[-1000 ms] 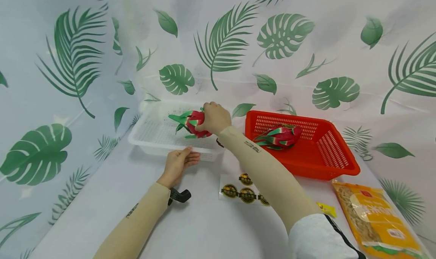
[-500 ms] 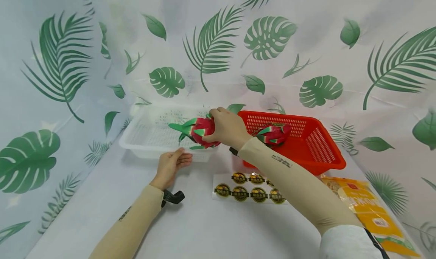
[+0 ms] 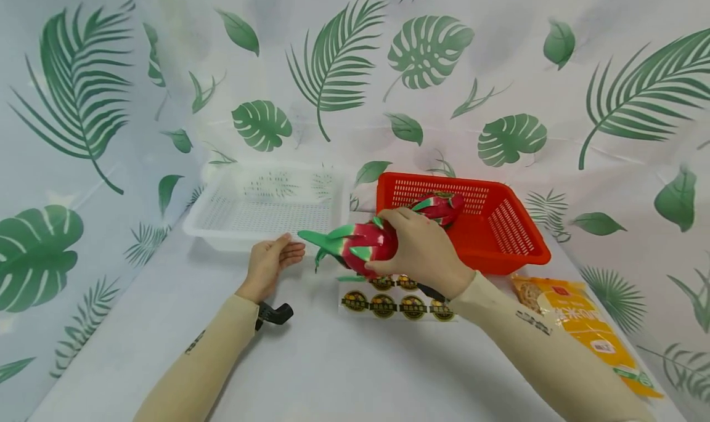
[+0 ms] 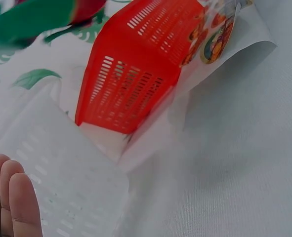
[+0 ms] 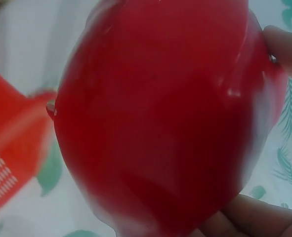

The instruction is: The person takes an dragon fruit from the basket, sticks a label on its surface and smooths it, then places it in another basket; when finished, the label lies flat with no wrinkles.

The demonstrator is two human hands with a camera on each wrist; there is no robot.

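Observation:
My right hand [image 3: 424, 249] grips a red dragon fruit [image 3: 366, 246] with green leafy tips, held in the air above the sticker sheet, between the two baskets. In the right wrist view the fruit [image 5: 160, 118] fills most of the picture, with a finger and the thumb on its sides. My left hand [image 3: 266, 265] is at the front rim of the white plastic basket [image 3: 222, 242], its fingers straight against or close to the outer wall. The left wrist view shows those fingers [image 4: 23, 202] beside the white wall. Another dragon fruit [image 3: 446, 207] lies in the red basket [image 3: 527, 240].
A clear sheet of round black-and-gold stickers [image 3: 383, 307] lies in front of the baskets. An orange food packet [image 3: 582, 329] lies at the right. Leaf-printed cloth [image 3: 355, 101] hangs behind. Black wrist mounts [image 3: 276, 314] project beneath the forearms.
My right hand has carried the dragon fruit out from over the white basket, rightward and toward me. The left hand stays by the white rim. The head view has shifted slightly.

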